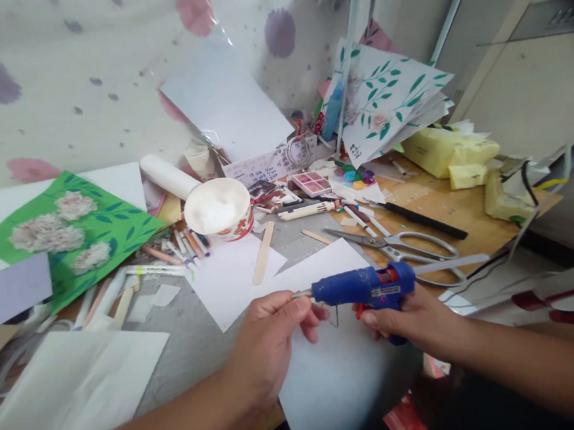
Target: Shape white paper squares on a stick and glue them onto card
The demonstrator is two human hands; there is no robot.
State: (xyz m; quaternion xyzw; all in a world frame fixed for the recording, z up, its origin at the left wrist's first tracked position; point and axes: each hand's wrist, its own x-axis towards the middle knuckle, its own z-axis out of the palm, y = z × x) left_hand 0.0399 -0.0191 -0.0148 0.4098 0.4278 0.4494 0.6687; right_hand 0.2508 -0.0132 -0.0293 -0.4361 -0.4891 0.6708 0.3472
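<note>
My right hand (408, 318) grips the handle of a blue glue gun (359, 285), held level above the table with its metal nozzle pointing left. A translucent glue stick (450, 264) juts from the gun's back end. My left hand (271, 339) is closed in a pinch right at the nozzle tip; what the fingers hold there is too small to make out. Both hands hover over white paper sheets (329, 377) on the grey cutting mat (197, 335).
Scissors (398, 241) lie just behind the gun. A wooden stick (263, 252), a white paper cup (219, 208), markers (184, 244), a green flower card (64, 232), a leaf-patterned paper stack (387, 98), yellow sponges (448, 152) and a paint palette (311, 184) crowd the table.
</note>
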